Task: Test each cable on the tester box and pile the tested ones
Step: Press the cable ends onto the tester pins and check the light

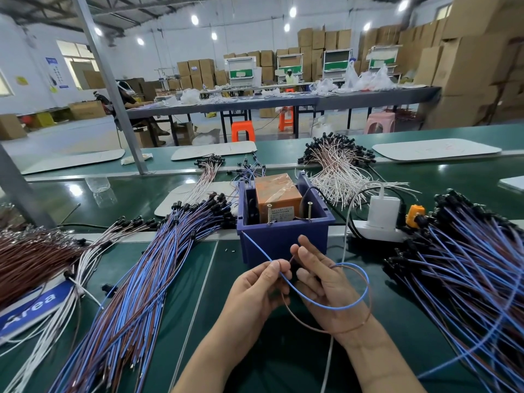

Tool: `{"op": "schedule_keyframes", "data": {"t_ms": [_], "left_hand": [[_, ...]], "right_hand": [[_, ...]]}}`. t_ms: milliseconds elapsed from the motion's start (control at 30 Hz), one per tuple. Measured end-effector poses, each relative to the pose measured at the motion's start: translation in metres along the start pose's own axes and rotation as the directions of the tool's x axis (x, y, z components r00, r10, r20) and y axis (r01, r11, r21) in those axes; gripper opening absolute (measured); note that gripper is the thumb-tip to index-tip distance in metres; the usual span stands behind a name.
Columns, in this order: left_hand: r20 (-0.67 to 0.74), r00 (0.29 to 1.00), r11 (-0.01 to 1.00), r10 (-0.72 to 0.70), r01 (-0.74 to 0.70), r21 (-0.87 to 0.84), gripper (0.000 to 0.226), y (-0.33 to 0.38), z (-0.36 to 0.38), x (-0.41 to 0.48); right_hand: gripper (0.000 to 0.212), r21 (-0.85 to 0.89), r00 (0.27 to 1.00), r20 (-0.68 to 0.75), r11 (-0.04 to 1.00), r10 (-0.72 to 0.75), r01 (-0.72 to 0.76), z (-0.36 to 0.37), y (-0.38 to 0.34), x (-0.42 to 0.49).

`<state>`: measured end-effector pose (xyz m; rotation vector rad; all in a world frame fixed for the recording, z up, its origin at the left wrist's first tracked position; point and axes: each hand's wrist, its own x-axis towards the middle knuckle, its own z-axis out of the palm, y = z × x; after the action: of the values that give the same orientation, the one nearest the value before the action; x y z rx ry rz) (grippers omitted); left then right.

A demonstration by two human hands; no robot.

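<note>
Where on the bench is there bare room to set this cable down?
Bare mat lies between the left pile and your left hand, in front of the box; the cable should fit there. A narrower strip runs between your right hand and the right pile. Both piles are crowded.

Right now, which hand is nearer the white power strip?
Right. The right hand lies in front and left of the power strip; the left hand, pinching the cable, is farther left, before the tester box.
</note>
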<state>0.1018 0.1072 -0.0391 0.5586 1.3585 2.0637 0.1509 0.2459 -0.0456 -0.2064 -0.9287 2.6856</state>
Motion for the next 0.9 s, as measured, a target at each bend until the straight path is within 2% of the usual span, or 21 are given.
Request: {"op": "schedule_keyframes", "data": {"t_ms": [133, 300, 467, 667, 900], "left_hand": [[-0.018, 1.000, 1.000, 0.009, -0.010, -0.016, 0.022, 0.000, 0.001, 0.001], [-0.032, 0.999, 1.000, 0.021, -0.022, -0.022, 0.021, 0.000, -0.001, 0.001], [-0.035, 0.999, 0.996, 0.037, -0.034, 0.080, 0.028, -0.003, -0.001, 0.000], [-0.039, 0.997, 0.973, 0.073, -0.063, 0.223, 0.027, -0.004, 0.001, -0.001], [-0.027, 0.994, 0.944, 0.107, -0.093, 0.317, 0.026, -0.004, 0.005, -0.001]], "right_hand": [[0.028, -0.089, 1.000, -0.001, 0.996, 0.023, -0.023, -0.002, 0.003, 0.003], [0.020, -0.247, 0.999, 0.005, 0.968, 0.053, -0.050, -0.004, 0.009, 0.004], [0.020, -0.279, 1.000, -0.003, 0.960, 0.029, -0.029, -0.004, 0.009, 0.003], [0.030, -0.311, 0.999, -0.051, 0.950, -0.006, -0.010, -0.006, 0.011, 0.002], [0.013, -0.329, 0.987, -0.115, 0.942, -0.111, 0.068, -0.003, 0.013, 0.004]]}}
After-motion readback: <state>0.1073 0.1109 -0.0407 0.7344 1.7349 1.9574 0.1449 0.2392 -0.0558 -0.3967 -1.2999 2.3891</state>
